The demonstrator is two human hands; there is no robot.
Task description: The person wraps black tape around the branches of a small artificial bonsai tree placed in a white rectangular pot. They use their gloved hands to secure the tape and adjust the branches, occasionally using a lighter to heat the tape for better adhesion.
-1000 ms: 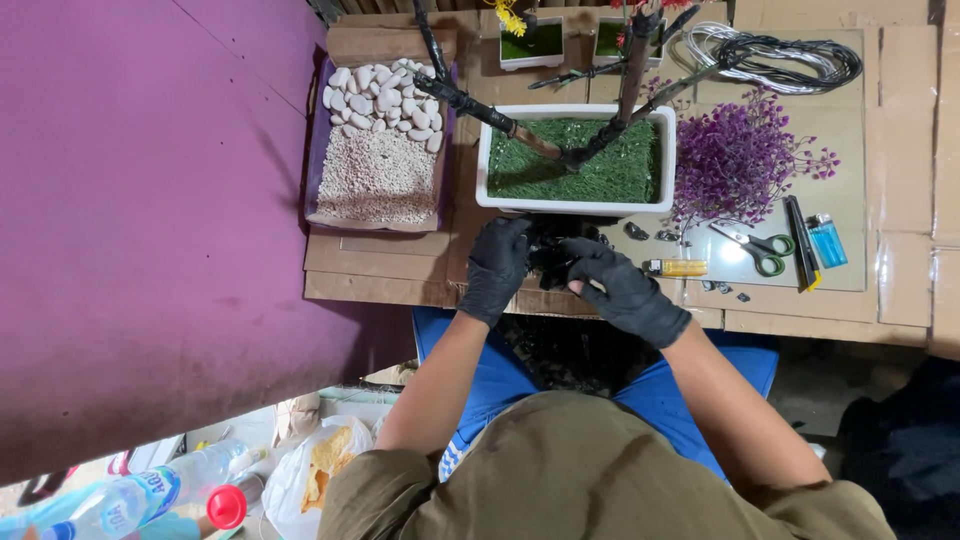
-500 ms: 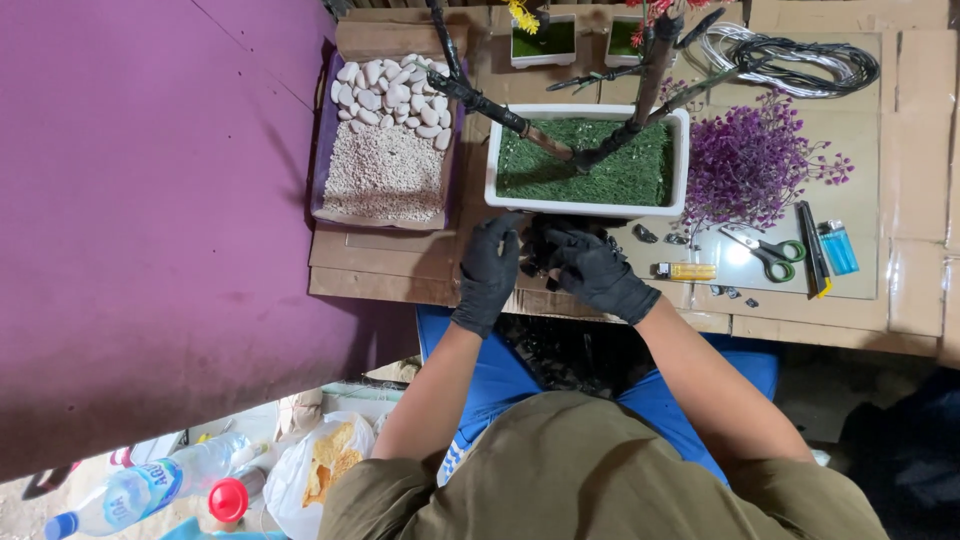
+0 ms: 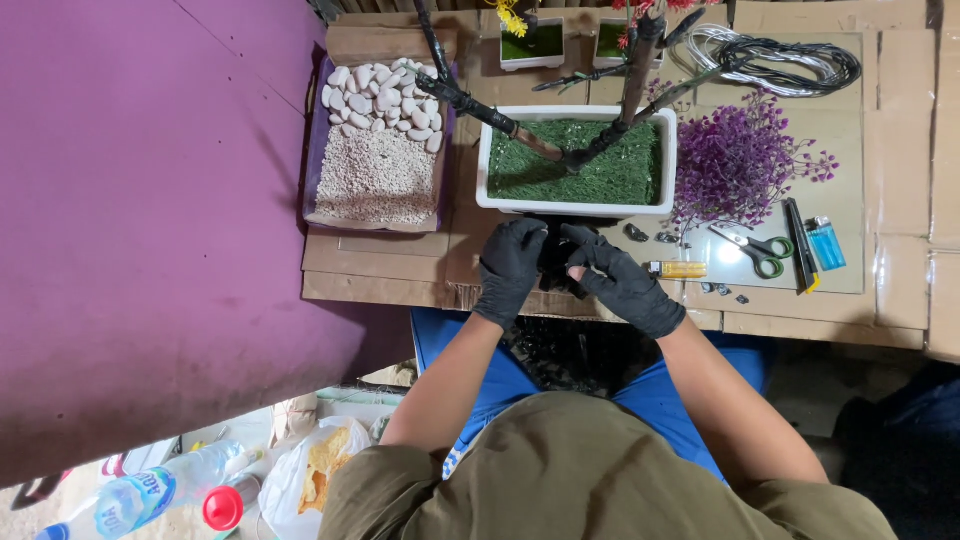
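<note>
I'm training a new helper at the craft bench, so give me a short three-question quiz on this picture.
1. True or false: both hands wear black gloves.
2. What lies right of the scissors: A, a blue lighter; B, a bottle; C, pebbles?
3. What colour is the planter?

Key:
1. True: the left hand and right hand are gloved and meet on a small dark thing.
2. A, the lighter.
3. White.
</note>
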